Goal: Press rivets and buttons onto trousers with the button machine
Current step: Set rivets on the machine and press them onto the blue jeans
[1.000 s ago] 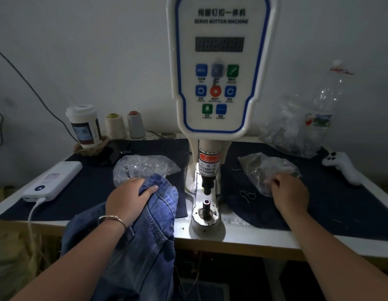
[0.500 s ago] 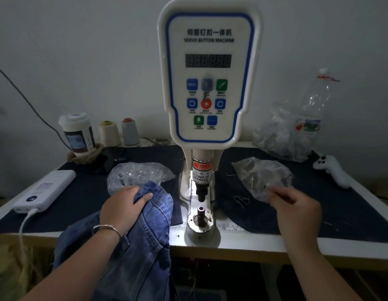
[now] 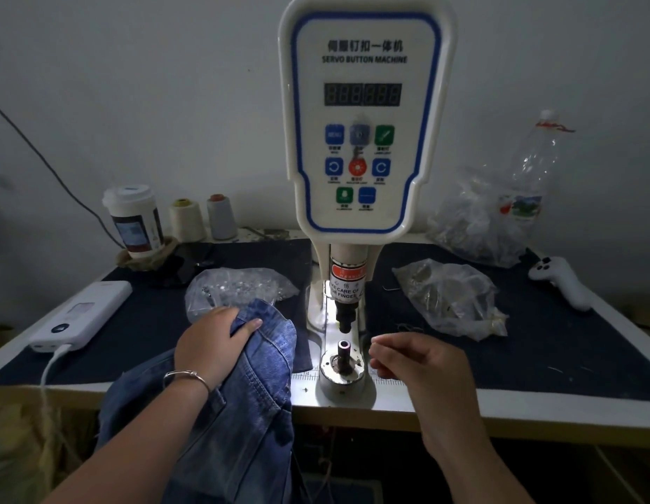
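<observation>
So far no pressing shows: the trousers [image 3: 240, 380] lie bunched at the near left of the table [image 3: 534, 401], half hanging over its near edge, and no rivet or button can be made out on the denim. The left hand [image 3: 210, 343] is clenched on a fold of that denim, thumb on top, just left of the machine [image 3: 363, 140]. The right hand [image 3: 421, 361] hovers just right of the lower die [image 3: 343, 352], fingers pinched together as if on something small; whether a rivet sits between them is too small to tell. The die post looks bare, and the punch [image 3: 345, 321] hangs above it with a clear gap between. By my judgement, nearly everything is left: load the die, bring the cloth over it, press, and repeat. As for room, the lit base plate around the die is open on both sides, with the trousers close on its left. A clear bag [image 3: 236, 285] of small metal parts lies just beyond the left hand; a second bag [image 3: 451, 296] lies far right of the die, well apart from the right hand. A power bank [image 3: 83, 314] with its cable sits at the table's left edge.
</observation>
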`<state>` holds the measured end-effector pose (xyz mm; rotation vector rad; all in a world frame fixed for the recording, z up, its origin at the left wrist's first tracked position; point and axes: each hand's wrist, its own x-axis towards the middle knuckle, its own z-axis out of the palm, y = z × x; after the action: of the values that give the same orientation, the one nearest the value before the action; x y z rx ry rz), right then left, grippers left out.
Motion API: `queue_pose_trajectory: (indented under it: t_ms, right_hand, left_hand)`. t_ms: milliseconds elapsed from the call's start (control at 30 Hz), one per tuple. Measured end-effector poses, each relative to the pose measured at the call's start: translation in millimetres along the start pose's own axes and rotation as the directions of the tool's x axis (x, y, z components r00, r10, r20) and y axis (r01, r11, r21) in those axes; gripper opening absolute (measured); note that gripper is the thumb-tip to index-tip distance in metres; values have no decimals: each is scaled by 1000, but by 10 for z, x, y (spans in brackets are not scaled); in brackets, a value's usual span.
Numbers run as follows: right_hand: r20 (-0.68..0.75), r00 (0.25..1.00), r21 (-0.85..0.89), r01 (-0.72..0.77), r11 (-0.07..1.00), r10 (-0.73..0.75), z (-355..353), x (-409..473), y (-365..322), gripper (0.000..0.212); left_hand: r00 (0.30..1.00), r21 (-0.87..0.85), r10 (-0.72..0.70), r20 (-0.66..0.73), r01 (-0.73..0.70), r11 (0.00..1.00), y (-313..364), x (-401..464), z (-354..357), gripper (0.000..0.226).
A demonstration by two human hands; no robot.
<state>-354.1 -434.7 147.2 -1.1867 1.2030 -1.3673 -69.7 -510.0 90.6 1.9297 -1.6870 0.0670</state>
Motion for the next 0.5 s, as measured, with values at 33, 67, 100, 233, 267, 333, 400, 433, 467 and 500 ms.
queue_pose_trajectory:
  t_ms: [33,67,100,233,267,333,400,433,467,500]
  right_hand:
    - [18,1000,-10,-10,1000,10,31,1,-15,16]
    - [31,999,-14,-20,1000,20,66,11,-30,15]
    - [37,999,-12,-29,999,30,101,25,-45,15]
    - [32,998,-3,-54,999,54,217,93,-77,16]
    - [34,997,4,-67,998,67,237,102,-78,16]
    - [38,994,26,-103,994,102,266,115,-75,16]
    - [43,990,29,-134,991,132,281,134,-73,14]
    - [47,988,32,-148,988,147,284,145,-72,14]
    - [53,985,44,-164,986,161,284,156,-70,13]
    - [60,983,66,-180,981,176,287,165,-72,12]
  left_hand:
    - [1000,-6,1,3,-1,1000,0,0,-2,37]
    - [1000,-11,2,4,-2,1000,1,1,-2,35]
    - [1000,-13,3,2,-3,1000,0,0,-2,34]
    - [1000,-9,4,-1,-4,1000,-1,-1,2,36]
    - [1000,-12,5,-1,-5,1000,-2,0,3,36]
    - [1000,-18,8,-4,-8,1000,-1,-2,2,36]
    - [1000,-15,10,-5,-10,1000,1,-4,-2,37]
    - [1000,-11,11,-5,-11,1000,4,-1,-3,37]
    - [1000,-9,12,-5,-12,1000,4,0,-3,37]
    - [1000,-9,13,-4,-13,1000,4,2,-3,37]
